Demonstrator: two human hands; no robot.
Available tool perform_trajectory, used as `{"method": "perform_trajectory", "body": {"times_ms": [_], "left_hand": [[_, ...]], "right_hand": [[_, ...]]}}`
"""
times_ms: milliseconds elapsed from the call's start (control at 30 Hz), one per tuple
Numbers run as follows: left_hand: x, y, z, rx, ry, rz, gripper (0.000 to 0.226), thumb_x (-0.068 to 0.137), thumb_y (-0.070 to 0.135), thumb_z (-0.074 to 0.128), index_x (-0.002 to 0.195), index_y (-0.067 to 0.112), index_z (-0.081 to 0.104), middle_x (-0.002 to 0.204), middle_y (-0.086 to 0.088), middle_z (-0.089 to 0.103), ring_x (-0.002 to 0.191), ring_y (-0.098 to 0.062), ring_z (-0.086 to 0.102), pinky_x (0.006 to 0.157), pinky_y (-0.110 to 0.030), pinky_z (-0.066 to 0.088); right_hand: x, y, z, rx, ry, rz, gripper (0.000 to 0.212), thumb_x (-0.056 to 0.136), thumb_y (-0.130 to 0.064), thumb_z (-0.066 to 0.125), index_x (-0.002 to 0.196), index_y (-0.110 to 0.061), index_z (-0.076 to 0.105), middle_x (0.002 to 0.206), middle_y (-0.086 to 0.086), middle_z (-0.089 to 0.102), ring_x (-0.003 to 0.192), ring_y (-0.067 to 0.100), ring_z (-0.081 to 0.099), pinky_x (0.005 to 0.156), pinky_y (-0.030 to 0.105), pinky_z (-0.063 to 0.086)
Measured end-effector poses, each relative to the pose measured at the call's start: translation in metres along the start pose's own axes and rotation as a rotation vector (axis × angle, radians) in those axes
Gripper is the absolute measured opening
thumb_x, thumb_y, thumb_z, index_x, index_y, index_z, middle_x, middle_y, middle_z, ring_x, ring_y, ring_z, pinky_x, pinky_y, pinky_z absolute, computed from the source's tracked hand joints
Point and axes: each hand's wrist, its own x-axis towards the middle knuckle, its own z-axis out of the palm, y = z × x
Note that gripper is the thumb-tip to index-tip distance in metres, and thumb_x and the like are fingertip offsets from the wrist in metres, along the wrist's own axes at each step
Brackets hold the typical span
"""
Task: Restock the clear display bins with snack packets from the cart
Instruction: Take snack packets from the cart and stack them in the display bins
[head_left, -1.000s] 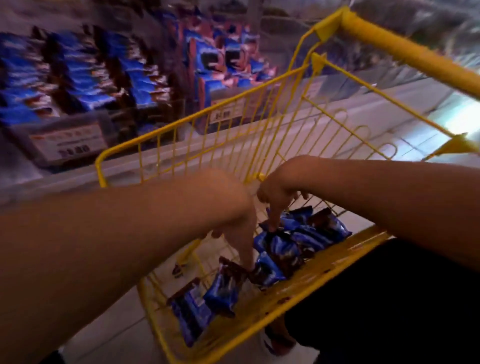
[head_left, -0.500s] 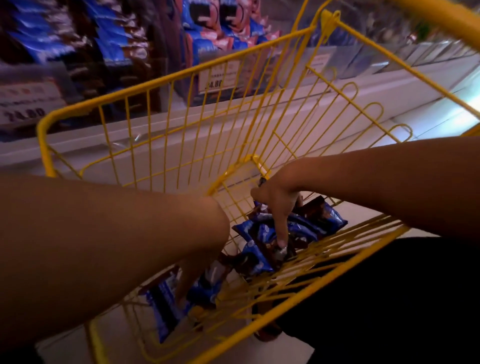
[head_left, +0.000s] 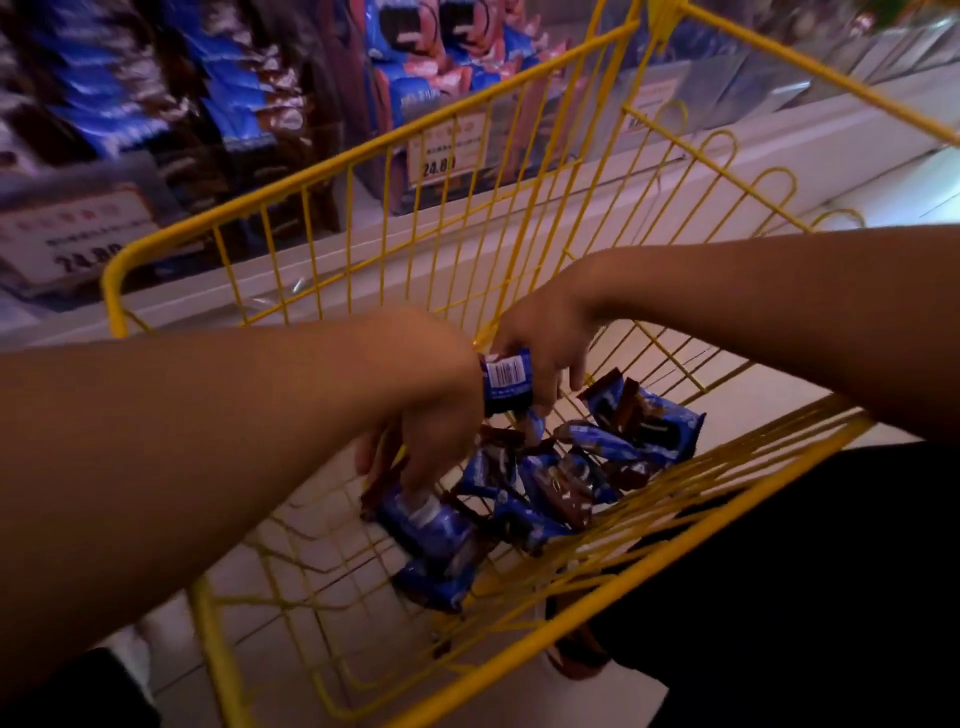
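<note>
A yellow wire cart (head_left: 524, 93) stands in front of me with several blue and brown snack packets (head_left: 613, 452) lying at its bottom. My right hand (head_left: 545, 338) is inside the cart and grips one blue packet (head_left: 506, 382), barcode side up, lifted above the pile. My left hand (head_left: 431, 426) reaches down beside it, fingertips on another blue packet (head_left: 431, 525) at the near left of the pile. Whether those fingers close on it is hidden. Beyond the cart, clear display bins (head_left: 218, 104) hold rows of the same kind of blue packets.
Price tags (head_left: 441, 150) reading 24.80 hang on the bin fronts above a white ledge (head_left: 467, 234). More bins (head_left: 675, 88) run off to the right. My dark clothing (head_left: 779, 571) presses against the cart's near rim. Pale floor tiles show through the wire bottom.
My right hand has lifted a blue packet out of the pile. My left hand has shifted right toward the middle of the cart. The camera view has tilted lower.
</note>
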Motion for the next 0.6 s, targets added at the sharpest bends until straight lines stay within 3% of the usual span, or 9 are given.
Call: {"method": "perform_trajectory", "body": {"times_ms": [100,233,333,400,500,600], "left_hand": [[-0.035,-0.032,-0.012,-0.266,0.274,0.137,0.014,0.092,0.013,0.066,0.091,0.006,0.054,0.109,-0.015,0.061,0.084,-0.020,0.065,0.068,-0.037,0.062],[-0.094,-0.080,0.008,-0.512,0.511,0.334,0.023,0.089,0.009,0.068,0.073,0.009,0.051,0.114,-0.008,0.067,0.085,-0.023,0.071,0.068,-0.041,0.062],[-0.119,-0.102,0.038,-0.777,0.646,0.517,0.024,0.086,0.003,0.065,0.071,0.008,0.047,0.073,-0.012,0.063,0.064,-0.023,0.069,0.058,-0.038,0.061],[-0.127,-0.109,0.059,-0.984,0.706,0.597,0.022,0.079,0.009,0.066,0.072,0.009,0.045,0.062,-0.010,0.058,0.059,-0.025,0.069,0.049,-0.035,0.058],[-0.126,-0.115,0.080,-1.252,0.743,0.713,0.022,0.069,0.020,0.068,0.072,0.014,0.047,0.066,-0.012,0.064,0.064,-0.028,0.072,0.045,-0.031,0.056],[-0.122,-0.118,0.089,-1.475,0.751,0.819,0.017,0.068,0.018,0.071,0.074,0.015,0.055,0.086,-0.023,0.067,0.082,-0.037,0.073,0.057,-0.034,0.059]], "right_hand": [[-0.005,0.001,-0.012,-0.009,0.090,0.010,0.041,0.082,-0.022,0.081,0.118,-0.022,0.060,0.114,0.003,0.063,0.103,0.023,0.062,0.083,0.045,0.061],[-0.027,-0.006,-0.026,0.023,0.127,0.004,0.037,0.084,-0.023,0.079,0.117,-0.013,0.065,0.112,0.010,0.069,0.102,0.024,0.068,0.080,0.049,0.062],[-0.057,-0.013,-0.038,0.188,0.220,-0.056,0.030,0.084,-0.021,0.078,0.110,-0.009,0.069,0.106,0.017,0.074,0.096,0.028,0.073,0.076,0.050,0.062],[-0.080,-0.019,-0.043,0.322,0.334,-0.113,0.026,0.084,-0.019,0.078,0.107,-0.010,0.070,0.100,0.017,0.075,0.091,0.030,0.074,0.072,0.047,0.063],[-0.114,-0.026,-0.037,0.448,0.590,-0.192,0.018,0.082,-0.018,0.079,0.096,-0.015,0.069,0.085,0.011,0.076,0.080,0.028,0.075,0.063,0.036,0.062],[-0.142,-0.039,-0.025,0.687,0.814,-0.313,0.023,0.077,-0.018,0.080,0.097,-0.018,0.071,0.086,0.006,0.078,0.077,0.023,0.075,0.059,0.027,0.060]]}}
